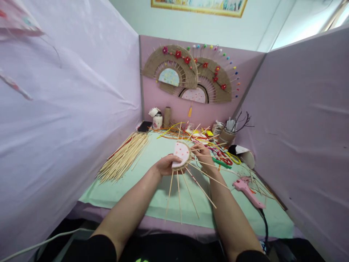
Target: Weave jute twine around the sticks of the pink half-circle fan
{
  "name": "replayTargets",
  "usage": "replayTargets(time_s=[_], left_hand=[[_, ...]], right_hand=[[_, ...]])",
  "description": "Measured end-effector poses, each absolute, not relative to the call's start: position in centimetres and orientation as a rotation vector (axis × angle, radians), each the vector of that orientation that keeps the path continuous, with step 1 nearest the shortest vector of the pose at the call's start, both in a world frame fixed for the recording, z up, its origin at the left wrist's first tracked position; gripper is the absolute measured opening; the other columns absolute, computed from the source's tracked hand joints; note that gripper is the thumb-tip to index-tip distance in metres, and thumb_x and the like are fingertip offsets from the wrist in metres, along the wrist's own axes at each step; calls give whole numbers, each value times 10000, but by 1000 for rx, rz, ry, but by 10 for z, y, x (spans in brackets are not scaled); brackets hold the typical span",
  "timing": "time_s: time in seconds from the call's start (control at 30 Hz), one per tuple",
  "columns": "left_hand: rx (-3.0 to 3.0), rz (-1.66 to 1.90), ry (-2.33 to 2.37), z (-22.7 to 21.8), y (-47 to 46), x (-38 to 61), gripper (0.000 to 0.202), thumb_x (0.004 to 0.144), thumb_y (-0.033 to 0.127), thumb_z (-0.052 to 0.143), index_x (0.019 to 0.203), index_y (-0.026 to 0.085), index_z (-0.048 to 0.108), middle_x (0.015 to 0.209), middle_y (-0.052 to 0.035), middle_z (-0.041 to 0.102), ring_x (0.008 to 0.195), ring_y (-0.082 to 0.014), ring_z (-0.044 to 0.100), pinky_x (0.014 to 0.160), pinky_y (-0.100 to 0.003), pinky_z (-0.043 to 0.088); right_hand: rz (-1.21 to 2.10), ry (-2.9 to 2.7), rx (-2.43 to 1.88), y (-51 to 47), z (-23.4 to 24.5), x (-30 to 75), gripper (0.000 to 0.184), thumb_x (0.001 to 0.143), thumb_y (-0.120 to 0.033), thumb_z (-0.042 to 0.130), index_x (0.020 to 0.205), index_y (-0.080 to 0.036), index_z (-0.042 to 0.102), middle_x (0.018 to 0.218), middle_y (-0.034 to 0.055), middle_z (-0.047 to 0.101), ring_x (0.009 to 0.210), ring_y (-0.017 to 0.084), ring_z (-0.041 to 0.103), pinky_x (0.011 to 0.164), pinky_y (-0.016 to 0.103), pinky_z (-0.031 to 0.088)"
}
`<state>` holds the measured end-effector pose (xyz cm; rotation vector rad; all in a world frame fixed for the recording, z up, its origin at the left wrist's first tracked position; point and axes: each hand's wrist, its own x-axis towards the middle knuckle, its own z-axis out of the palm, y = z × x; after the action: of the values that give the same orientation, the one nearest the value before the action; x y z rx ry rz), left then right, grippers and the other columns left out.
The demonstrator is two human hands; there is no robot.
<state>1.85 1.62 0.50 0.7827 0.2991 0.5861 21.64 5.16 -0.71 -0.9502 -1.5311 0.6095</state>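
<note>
My left hand (167,163) grips a half-round piece (180,152) covered in white cloth with pink dots, thumb on its face and fingers behind. Brown twine (188,160) edges its curved rim. Thin wooden sticks (190,180) fan out from that rim, toward me, to the right and away. My right hand (201,152) is at the right side of the rim among the sticks, its fingers pinched together. What lies between those fingertips is too small to make out.
A pile of loose sticks (122,156) lies at left. A pink glue gun (249,191) rests at right, its cord running off the front. Coloured pipe cleaners (174,131), a twine spool (167,116), a jar (157,120) and a branch-filled pot (227,136) stand toward the back. Finished fans (174,54) hang behind.
</note>
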Motion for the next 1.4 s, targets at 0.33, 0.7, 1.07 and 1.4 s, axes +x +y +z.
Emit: replayTargets(time_s=[0.33, 0.7, 1.07, 1.4], left_hand=[[812, 562, 308, 1, 20, 20, 474, 619, 131, 631, 1090, 78, 620, 744, -69, 651, 644, -128, 576, 594, -243, 369], [777, 568, 344, 1, 19, 23, 441, 620, 103, 625, 1061, 97, 641, 734, -62, 653, 622, -116, 570, 603, -245, 381], [801, 649, 483, 2, 17, 26, 386, 589, 50, 617, 971, 90, 648, 814, -106, 703, 703, -171, 649, 651, -277, 462], [747, 698, 542, 5, 16, 28, 355, 595, 17, 584, 936, 99, 646, 798, -91, 699, 661, -150, 619, 656, -294, 464]], right_hand=[[806, -1356, -967, 49, -5, 215, 254, 714, -445, 659, 692, -202, 587, 553, -37, 484, 493, 99, 379, 482, 242, 291], [686, -1325, -962, 48, -1, 219, 251, 725, -438, 639, 669, -201, 581, 552, -40, 475, 499, 98, 360, 499, 247, 296], [698, -1216, -1000, 49, -4, 217, 286, 684, -472, 678, 746, -200, 618, 633, -3, 557, 574, 117, 456, 539, 250, 366], [717, -1189, -971, 48, -2, 216, 242, 681, -427, 687, 727, -201, 614, 609, -24, 540, 556, 103, 449, 536, 249, 362]])
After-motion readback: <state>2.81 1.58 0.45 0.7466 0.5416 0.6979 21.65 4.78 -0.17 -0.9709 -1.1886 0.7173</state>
